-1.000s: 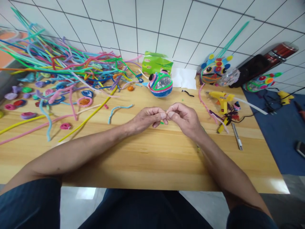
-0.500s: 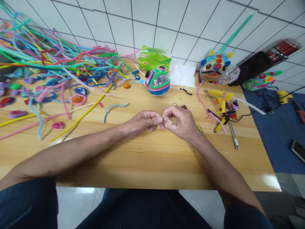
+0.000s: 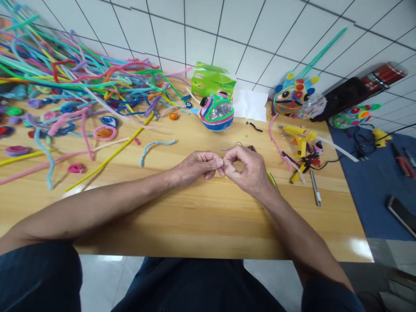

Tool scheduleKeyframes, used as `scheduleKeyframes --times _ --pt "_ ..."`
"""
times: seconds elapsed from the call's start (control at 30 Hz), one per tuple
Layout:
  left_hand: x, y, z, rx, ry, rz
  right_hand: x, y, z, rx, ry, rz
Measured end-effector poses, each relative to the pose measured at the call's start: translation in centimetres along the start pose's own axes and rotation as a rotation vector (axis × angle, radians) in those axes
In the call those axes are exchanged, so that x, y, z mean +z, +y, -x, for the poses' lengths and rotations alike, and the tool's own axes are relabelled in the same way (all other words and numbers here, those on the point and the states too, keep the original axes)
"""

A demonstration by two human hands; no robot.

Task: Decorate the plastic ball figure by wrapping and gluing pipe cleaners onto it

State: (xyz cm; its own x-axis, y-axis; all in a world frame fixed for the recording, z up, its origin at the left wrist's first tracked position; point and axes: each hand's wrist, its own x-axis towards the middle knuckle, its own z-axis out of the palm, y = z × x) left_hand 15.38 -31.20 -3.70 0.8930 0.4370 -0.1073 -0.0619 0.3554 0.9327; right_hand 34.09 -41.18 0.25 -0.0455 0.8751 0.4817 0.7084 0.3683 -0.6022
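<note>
Over the middle of the wooden table, my left hand (image 3: 202, 166) and my right hand (image 3: 245, 168) meet at the fingertips. Each is closed in a pinch, thumb against forefinger. Whatever sits between the fingertips is too small or too hidden to make out. Just behind my right hand lie scissors (image 3: 238, 144), partly covered by it. Beyond the hands stands a craft figure (image 3: 217, 112) wound with blue, pink and green pipe cleaners around a clear body. A short light-blue pipe cleaner (image 3: 157, 143) rests to the left of my left hand.
A tangled heap of pipe cleaners (image 3: 107, 80) fills the back left, with coiled pieces (image 3: 105, 130) before it. At the right are a yellow glue gun (image 3: 300, 136), a utility knife (image 3: 315, 188) and another decorated figure (image 3: 292, 97). A green packet (image 3: 212, 81) and white paper (image 3: 251, 105) stand behind.
The view has shifted slightly. Both hands keep the same pinch at nearly the same spot, and nothing on the table has visibly moved.
</note>
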Motion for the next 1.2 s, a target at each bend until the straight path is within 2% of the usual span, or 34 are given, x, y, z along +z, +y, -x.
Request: scheduleKeyframes --times 0.37,0.43,0.6,0.67,0.8,0.97,1.2 --pt "0.1 0.3 0.0 -0.021 0.035 0.087 0.8 0.1 0.5 0.226 -0.015 -0.138" --pt "-0.4 0.6 -0.3 0.022 0.119 0.09 0.8 0.6 0.5 0.23 -0.026 -0.104" --pt "-2.2 1.7 -1.2 0.23 0.515 0.095 0.9 2.3 0.9 0.161 -0.078 0.129" --pt "-2.5 1.9 -1.5 0.238 0.582 0.103 1.1 3.0 1.2 0.134 -0.103 0.188" --pt "-2.5 1.3 -1.5 0.195 0.596 0.087 1.3 3.6 1.5 0.121 -0.101 0.217" --pt "-2.5 0.6 -1.3 0.181 0.585 0.001 1.7 3.8 1.5 0.204 -0.067 0.175" --pt "-3.0 0.8 -1.5 0.242 0.599 -0.056 1.6 3.7 1.0 0.249 -0.057 0.082"
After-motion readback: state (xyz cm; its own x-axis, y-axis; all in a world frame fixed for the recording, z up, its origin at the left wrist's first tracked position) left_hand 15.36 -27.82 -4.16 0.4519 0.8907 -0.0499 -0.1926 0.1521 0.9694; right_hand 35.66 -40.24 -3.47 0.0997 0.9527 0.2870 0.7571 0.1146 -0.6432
